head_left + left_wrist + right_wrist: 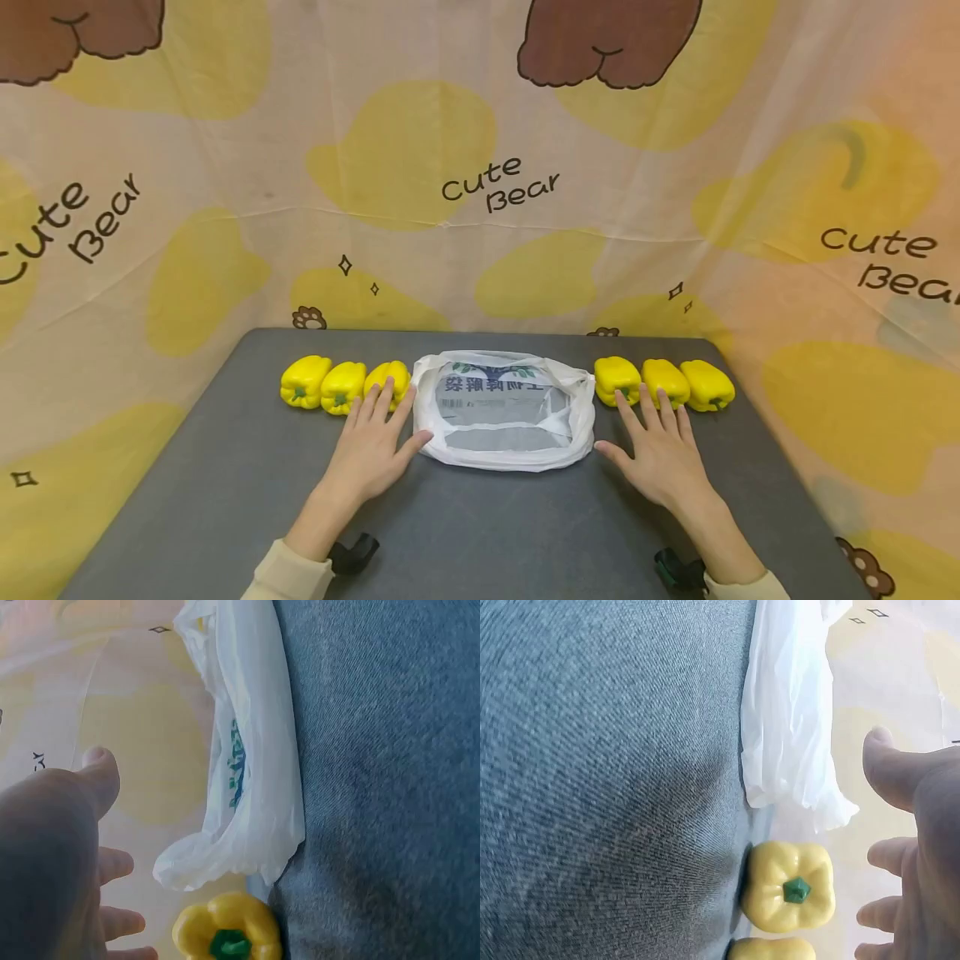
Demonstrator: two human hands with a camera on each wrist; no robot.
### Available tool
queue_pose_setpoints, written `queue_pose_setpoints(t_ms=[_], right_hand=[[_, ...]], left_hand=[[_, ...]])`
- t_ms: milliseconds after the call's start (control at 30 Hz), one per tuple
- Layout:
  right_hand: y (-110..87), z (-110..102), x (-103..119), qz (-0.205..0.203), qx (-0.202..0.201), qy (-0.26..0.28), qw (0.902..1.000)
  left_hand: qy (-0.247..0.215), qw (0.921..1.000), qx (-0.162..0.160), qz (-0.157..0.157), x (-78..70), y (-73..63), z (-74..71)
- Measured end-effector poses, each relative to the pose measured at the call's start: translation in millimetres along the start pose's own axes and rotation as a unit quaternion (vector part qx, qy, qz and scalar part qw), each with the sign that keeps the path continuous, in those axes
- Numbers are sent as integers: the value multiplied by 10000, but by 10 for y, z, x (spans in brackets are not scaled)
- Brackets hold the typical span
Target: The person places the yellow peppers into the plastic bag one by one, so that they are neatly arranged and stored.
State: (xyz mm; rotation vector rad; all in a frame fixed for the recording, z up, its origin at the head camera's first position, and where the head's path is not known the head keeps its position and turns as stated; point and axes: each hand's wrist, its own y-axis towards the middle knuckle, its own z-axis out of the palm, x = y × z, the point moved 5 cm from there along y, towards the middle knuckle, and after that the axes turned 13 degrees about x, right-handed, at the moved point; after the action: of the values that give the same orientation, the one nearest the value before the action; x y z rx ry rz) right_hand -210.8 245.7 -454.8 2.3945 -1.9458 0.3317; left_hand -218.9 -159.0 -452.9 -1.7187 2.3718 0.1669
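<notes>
A white plastic bag (504, 457) with its mouth spread wide sits at the middle of the grey table, dark printing showing inside it. To its left stand three yellow bell peppers (305, 379) in a row, and three more yellow bell peppers (617, 379) stand to its right. My left hand (372, 450), fingers spread, hovers near the bag's left side, its fingertips overlapping the nearest pepper in the head view. Likewise spread, my right hand (660, 454) is just right of the bag, in front of the right-hand peppers. In both wrist views the fingers hold nothing.
A grey table (502, 533) carries everything. Behind it and along both sides hangs a patterned cloth (420, 158) with yellow blotches and lettering. Black straps (354, 554) are on the wrists.
</notes>
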Motion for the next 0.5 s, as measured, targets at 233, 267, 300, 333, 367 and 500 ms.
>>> queue_pose_setpoints(t_ms=[233,267,300,333,367,500], right_hand=[[-8,-43,-9,-48,-87,-48,9999],[-9,-47,-14,-54,-101,-57,9999],[-11,-54,-20,-59,-122,-67,9999],[-14,-60,-27,-61,-146,-86,9998],[-14,-63,-36,-53,-159,-101,9998],[-12,-75,-58,-69,-205,-91,9997]], left_hand=[[-234,9996,-70,105,-61,-10,29],[-303,9994,-95,121,-67,-12,33],[-364,9992,-119,126,-75,-15,35],[-412,9990,-132,120,-83,-18,37],[-459,9988,-136,106,-89,-20,41],[-652,9979,-65,-3,-103,-21,67]])
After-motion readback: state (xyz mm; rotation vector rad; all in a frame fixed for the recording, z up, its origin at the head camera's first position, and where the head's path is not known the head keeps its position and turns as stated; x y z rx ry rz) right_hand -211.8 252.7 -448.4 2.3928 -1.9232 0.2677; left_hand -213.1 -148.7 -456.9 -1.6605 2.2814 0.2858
